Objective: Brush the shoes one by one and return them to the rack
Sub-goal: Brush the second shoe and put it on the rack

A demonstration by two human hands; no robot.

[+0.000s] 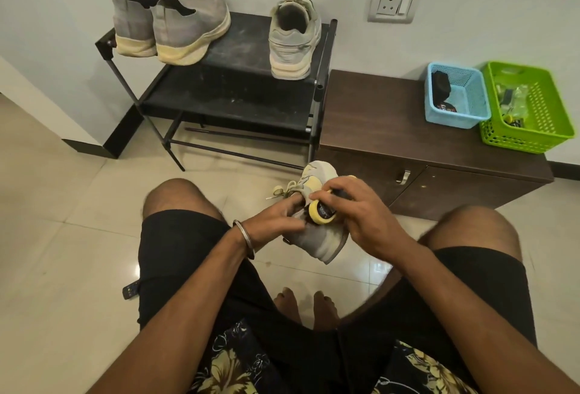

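A grey sneaker [317, 240] with a pale sole and loose laces is held between my knees. My left hand [276, 219] grips it at the opening. My right hand [361, 214] holds a yellow-and-black brush [320, 210] against the shoe's upper. On the black shoe rack [232, 86] stand a pair of grey slip-on shoes [175, 28] at the left and the matching grey sneaker [295, 37] at the right, heels towards me.
A low brown cabinet [376, 130] stands right of the rack, bearing a blue basket [456, 95] and a green basket [530, 108] with small items. A wall socket [395, 0] is above. Glossy tiled floor lies around my bare feet [304, 305].
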